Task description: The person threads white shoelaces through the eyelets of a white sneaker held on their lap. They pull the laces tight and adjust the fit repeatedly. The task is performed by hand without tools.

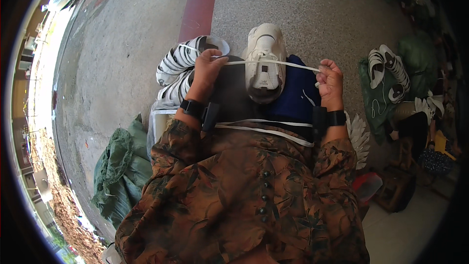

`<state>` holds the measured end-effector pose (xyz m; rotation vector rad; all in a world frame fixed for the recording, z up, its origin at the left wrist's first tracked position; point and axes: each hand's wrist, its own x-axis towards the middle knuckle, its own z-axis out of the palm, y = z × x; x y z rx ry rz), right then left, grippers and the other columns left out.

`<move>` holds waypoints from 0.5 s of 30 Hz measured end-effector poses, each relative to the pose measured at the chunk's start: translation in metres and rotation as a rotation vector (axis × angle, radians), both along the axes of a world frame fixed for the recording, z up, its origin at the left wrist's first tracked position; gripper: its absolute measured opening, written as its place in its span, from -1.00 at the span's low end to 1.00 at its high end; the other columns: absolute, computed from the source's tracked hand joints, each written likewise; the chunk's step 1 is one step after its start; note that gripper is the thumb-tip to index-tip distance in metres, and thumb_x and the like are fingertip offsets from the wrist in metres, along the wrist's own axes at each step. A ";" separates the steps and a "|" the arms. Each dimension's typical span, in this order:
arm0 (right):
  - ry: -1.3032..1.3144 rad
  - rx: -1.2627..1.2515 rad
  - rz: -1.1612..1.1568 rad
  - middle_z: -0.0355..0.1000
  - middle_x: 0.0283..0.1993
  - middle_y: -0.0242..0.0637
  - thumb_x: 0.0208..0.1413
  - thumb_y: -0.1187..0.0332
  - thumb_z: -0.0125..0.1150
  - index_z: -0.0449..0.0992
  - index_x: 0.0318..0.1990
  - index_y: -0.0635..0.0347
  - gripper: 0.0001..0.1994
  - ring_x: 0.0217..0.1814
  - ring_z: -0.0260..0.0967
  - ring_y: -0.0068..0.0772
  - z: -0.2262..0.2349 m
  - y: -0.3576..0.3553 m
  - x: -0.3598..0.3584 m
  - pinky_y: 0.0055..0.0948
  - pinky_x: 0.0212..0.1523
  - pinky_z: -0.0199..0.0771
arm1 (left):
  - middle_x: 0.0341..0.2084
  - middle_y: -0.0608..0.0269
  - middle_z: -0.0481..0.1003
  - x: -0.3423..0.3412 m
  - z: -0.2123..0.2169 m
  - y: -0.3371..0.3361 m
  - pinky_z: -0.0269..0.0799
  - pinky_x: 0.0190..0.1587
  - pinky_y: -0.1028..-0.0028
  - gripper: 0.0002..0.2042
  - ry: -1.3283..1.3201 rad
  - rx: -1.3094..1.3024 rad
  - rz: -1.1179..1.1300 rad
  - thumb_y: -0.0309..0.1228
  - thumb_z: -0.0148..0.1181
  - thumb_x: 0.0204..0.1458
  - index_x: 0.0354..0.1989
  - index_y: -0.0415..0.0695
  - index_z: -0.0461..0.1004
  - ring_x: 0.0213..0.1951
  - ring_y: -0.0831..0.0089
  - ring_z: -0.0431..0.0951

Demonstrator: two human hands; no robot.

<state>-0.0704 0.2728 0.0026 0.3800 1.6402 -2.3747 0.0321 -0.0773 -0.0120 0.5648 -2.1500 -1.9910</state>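
**Lace held taut across a white sneaker on the lap**

Right now I see the grey concrete floor (122, 58) all around, with a green sack (119, 166) low on my left and a second green sack (386, 93) on my right carrying 2 striped white shoes (388, 68). Closer in, a heap of striped white shoes (178, 66) sits just beside my left knee. On the lap, over dark blue cloth (298, 93), lies 1 white sneaker (265, 61), toe pointing away from me. A flat white lace (273, 62) runs straight across its upper. My left hand (207, 71) has its fingers pinched shut on 1 end, and my right hand (331, 80) has its fingers curled shut on the other. To my mind, doing this well means keeping the lace flat and untwisted, both ends level, with even pull so the sneaker stays put on the lap.
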 end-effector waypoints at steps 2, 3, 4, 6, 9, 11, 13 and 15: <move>0.067 -0.014 -0.175 0.26 -0.52 -0.40 -0.07 0.63 0.01 0.41 -0.36 0.21 -0.87 -0.62 0.16 -0.59 0.006 0.046 0.000 -0.60 -0.63 0.17 | -0.53 0.29 0.49 0.019 0.013 -0.022 0.35 -0.42 0.66 -0.80 -0.020 0.399 0.096 -0.55 0.22 -0.07 -0.25 -0.27 0.41 -0.43 0.65 0.46; 0.056 0.035 -0.107 0.28 -0.51 -0.39 -0.06 0.62 0.01 0.41 -0.34 0.22 -0.87 -0.60 0.20 -0.57 0.001 0.070 0.000 -0.58 -0.60 0.21 | -0.56 0.34 0.48 0.024 0.003 -0.029 0.33 -0.42 0.65 -0.87 -0.037 0.313 0.111 -0.54 0.22 -0.06 -0.34 -0.25 0.44 -0.46 0.66 0.44; 0.046 0.091 -0.043 0.31 -0.49 -0.37 -0.06 0.60 0.01 0.41 -0.32 0.22 -0.87 -0.57 0.24 -0.54 -0.011 0.093 0.000 -0.56 -0.56 0.25 | -0.58 0.34 0.47 0.022 -0.008 -0.027 0.33 -0.42 0.63 -0.89 -0.011 0.190 0.056 -0.53 0.22 -0.06 -0.36 -0.24 0.45 -0.47 0.65 0.44; 0.063 0.394 0.159 0.34 -0.46 -0.35 -0.05 0.58 0.02 0.41 -0.28 0.24 -0.85 -0.52 0.30 -0.49 -0.014 0.099 -0.001 -0.51 -0.50 0.32 | -0.60 0.35 0.46 0.020 -0.019 -0.023 0.33 -0.41 0.60 -0.92 0.042 -0.063 -0.045 -0.52 0.21 -0.06 -0.40 -0.24 0.46 -0.47 0.64 0.44; 0.236 1.070 0.553 0.41 -0.33 -0.31 -0.06 0.53 0.07 0.36 -0.18 0.26 -0.77 -0.36 0.39 -0.34 0.004 0.067 0.005 -0.39 -0.32 0.37 | -0.52 0.13 0.48 0.009 0.003 0.000 0.39 -0.32 0.35 -0.86 0.023 -0.581 -0.111 -0.40 0.16 -0.04 -0.40 -0.23 0.47 -0.41 0.25 0.51; 0.538 1.144 0.476 0.41 -0.29 -0.21 -0.05 0.52 0.08 0.36 -0.19 0.27 -0.78 -0.25 0.39 -0.20 0.013 0.031 0.017 -0.31 -0.22 0.37 | -0.39 0.02 0.48 0.005 0.016 0.009 0.39 -0.24 0.22 -0.82 0.105 -0.743 -0.156 -0.36 0.12 -0.04 -0.36 -0.22 0.47 -0.29 0.03 0.48; 0.727 1.130 0.485 0.40 -0.23 -0.11 -0.08 0.52 0.12 0.36 -0.20 0.26 -0.77 -0.14 0.36 -0.05 0.025 -0.008 0.025 -0.23 -0.11 0.35 | -0.39 0.02 0.48 0.000 0.019 0.023 0.40 -0.24 0.27 -0.83 0.204 -0.769 -0.242 -0.40 0.12 -0.03 -0.31 -0.24 0.46 -0.31 0.07 0.50; 0.764 1.078 0.564 0.39 -0.20 -0.04 -0.10 0.53 0.13 0.37 -0.20 0.26 -0.76 -0.08 0.33 0.01 0.032 -0.042 0.026 -0.21 -0.04 0.34 | -0.41 0.00 0.48 -0.010 0.019 0.038 0.40 -0.23 0.27 -0.83 0.273 -0.792 -0.325 -0.43 0.13 -0.05 -0.30 -0.25 0.46 -0.32 0.03 0.50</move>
